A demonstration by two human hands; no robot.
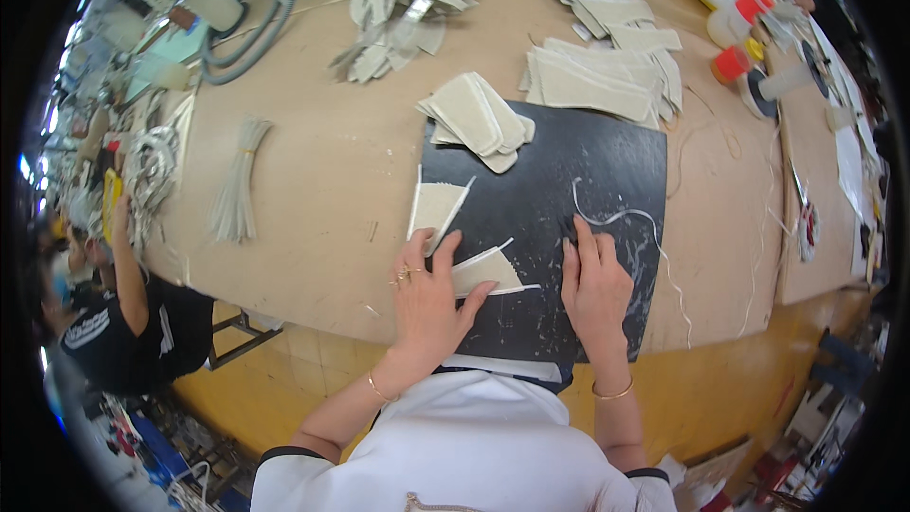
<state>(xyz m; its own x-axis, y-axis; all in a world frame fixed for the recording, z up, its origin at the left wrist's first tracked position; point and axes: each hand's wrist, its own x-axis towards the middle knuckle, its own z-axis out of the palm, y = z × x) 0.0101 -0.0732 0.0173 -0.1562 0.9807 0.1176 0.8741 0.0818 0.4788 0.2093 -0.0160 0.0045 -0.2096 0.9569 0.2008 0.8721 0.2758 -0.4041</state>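
My left hand (424, 299) rests on a black mat (602, 156) with its fingers spread. Its fingertips touch two cream fabric pieces edged with white cord: one piece (439, 206) points away from me, and the other piece (490, 272) lies between thumb and forefinger. My right hand (599, 286) is on the mat's right half, its thumb and forefinger closed around something small and dark that I cannot make out. Just beyond those fingertips a loose white cord (616, 215) curls off the mat's right side. Several rounded cream pieces (479, 118) are stacked on the mat's far left corner.
Cream fabric piles (408, 5) and stacks (597, 81) lie at the back of the table. A tied bundle of white strips (244, 180) is to the left. Red-topped bottles (730, 24) and a spool (787, 83) stand far right. Another person's arm (128, 265) shows at left.
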